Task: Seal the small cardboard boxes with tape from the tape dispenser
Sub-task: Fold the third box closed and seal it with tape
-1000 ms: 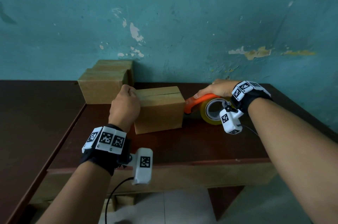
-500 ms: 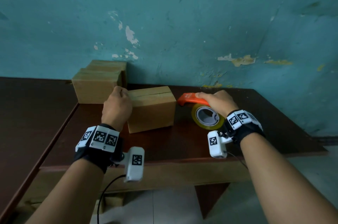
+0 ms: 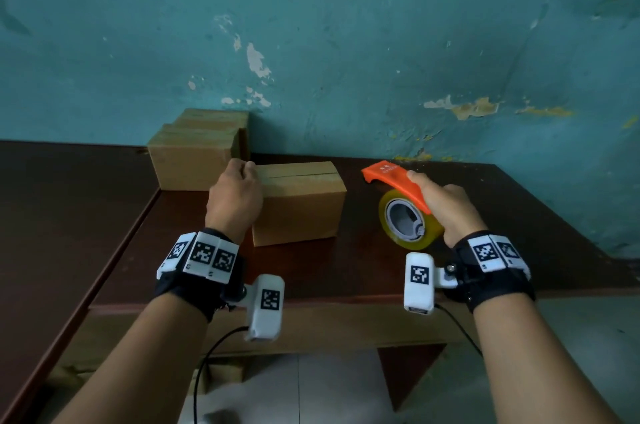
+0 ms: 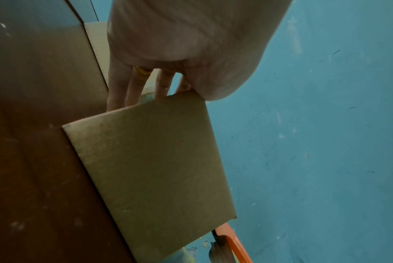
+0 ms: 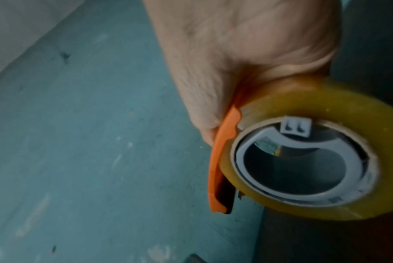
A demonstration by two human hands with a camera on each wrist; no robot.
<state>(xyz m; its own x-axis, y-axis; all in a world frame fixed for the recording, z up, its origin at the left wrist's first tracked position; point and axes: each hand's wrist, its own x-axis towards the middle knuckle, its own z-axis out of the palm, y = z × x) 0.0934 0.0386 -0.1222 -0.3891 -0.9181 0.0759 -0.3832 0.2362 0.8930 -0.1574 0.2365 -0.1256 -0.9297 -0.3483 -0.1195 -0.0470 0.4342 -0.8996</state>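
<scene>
- Gripping the orange tape dispenser from above, the right hand wraps its fingers round the curved handle, thumb lying along the top; the yellowish tape roll hangs below the palm, and it seems lifted off the tabletop, though the angle leaves that unsure.
- The left hand grasps the near-left corner of the small cardboard box, its fingers curled over the top edge; the left wrist view shows fingers behind the box's side.
- That box sits on the tabletop just right of the left hand, with its top flaps closed and a bare seam running across.
- The dispenser is held to the right of the box, apart from it.
- Beyond the left hand, two more cardboard boxes stand against the teal wall.
</scene>
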